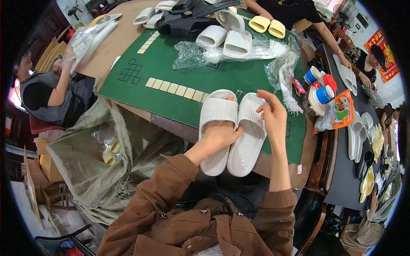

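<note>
A pair of light grey slide slippers [215,112] is held up side by side at the near edge of the green table mat [162,112]. My left hand [220,135] reaches under the strap of the left slipper, its thumb against the inner edge of the right slipper [244,158], gripping the two together. By the outer side of the right slipper's strap is my right hand [273,115], with its fingers bent and drawn together. Faint thin strands show near its fingertips; whether they are pinched there is too fine to make out.
Grey slippers [237,43], yellow slippers [276,29], black slippers [185,26] and a bundle of white strands [284,68] lie farther back. Paper cups [324,94] and an orange food packet [337,112] stand right. A sack [85,158] hangs left. Co-workers sit around.
</note>
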`<state>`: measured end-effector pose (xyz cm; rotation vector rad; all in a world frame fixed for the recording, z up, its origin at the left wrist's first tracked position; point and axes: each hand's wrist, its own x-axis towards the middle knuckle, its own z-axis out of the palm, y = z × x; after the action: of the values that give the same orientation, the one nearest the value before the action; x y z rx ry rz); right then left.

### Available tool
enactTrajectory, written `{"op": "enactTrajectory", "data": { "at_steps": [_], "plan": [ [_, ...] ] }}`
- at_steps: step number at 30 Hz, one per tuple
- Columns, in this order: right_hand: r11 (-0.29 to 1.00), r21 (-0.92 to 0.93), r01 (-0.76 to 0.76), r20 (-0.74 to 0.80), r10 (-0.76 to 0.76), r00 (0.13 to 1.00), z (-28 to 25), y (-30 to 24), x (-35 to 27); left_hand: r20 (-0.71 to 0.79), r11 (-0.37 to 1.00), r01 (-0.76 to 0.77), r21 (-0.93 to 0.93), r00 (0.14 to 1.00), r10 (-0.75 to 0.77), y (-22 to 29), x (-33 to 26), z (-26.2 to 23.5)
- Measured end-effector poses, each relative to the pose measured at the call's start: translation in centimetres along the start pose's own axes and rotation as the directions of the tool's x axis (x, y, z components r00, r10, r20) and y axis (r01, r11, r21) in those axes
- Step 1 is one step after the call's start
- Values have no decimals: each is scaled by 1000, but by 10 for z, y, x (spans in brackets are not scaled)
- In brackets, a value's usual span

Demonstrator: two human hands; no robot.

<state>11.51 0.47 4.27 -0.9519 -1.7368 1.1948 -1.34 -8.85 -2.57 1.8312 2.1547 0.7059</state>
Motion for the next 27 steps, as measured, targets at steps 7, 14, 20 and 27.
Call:
{"op": "enactTrajectory", "data": {
  "at_steps": [7, 14, 20, 27],
  "plan": [
    [849, -527, 32, 90, 18, 996, 39, 17, 38, -46, 996, -93, 10, 995, 93, 0, 1, 0],
    [816, -574, 67, 104, -8, 995, 51, 25, 46, -69, 993, -114, 23, 991, 115, -1, 4, 1],
    [820, -563, 100, 139, -26, 990, 50, 25, 44, -57, 993, -116, 8, 992, 117, -5, 3, 4],
    [925, -372, 81, -28, -99, 995, 30, 42, 51, 431, 925, 147, -352, 902, 21, 6, -6, -46]
  ]
}}
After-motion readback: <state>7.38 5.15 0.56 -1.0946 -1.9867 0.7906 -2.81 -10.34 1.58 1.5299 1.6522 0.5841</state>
